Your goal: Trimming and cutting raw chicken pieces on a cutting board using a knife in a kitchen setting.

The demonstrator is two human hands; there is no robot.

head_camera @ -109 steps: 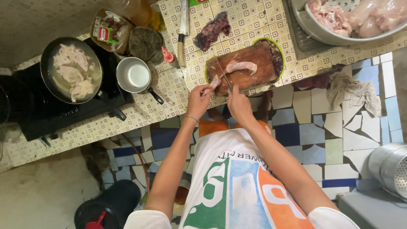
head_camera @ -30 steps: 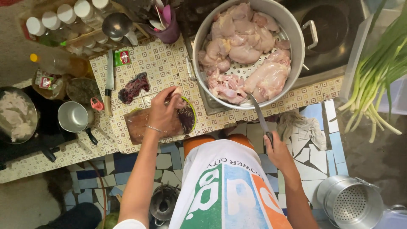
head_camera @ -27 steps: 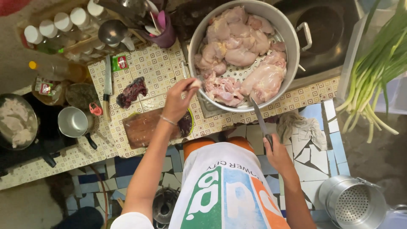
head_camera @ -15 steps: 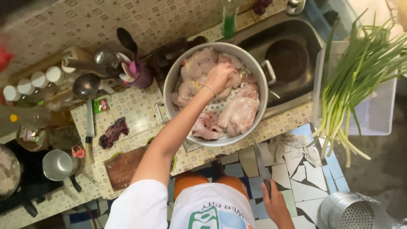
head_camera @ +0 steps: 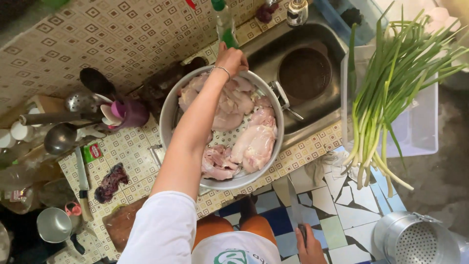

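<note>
The left hand point(head_camera: 232, 58) reaches over the far rim of the big metal bowl point(head_camera: 168, 115) with its grip curled narrow, and I cannot tell if it holds anything; the right hand point(head_camera: 309, 249) has its grip closed around the handle of a knife point(head_camera: 294, 203), low beside the body. The bowl stands on the tiled desk point(head_camera: 132, 151) just beside the sink point(head_camera: 305, 73) and is full of raw chicken pieces point(head_camera: 254, 144). Green onions point(head_camera: 391, 93) lie to the right, over a clear plastic box point(head_camera: 415, 127).

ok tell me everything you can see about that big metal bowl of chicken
The big metal bowl is round, silvery, with a perforated bottom and a side handle. It sits on the patterned tile counter beside the sink, holding pale raw chicken pieces. The left hand reaches across it to its far rim.
</note>
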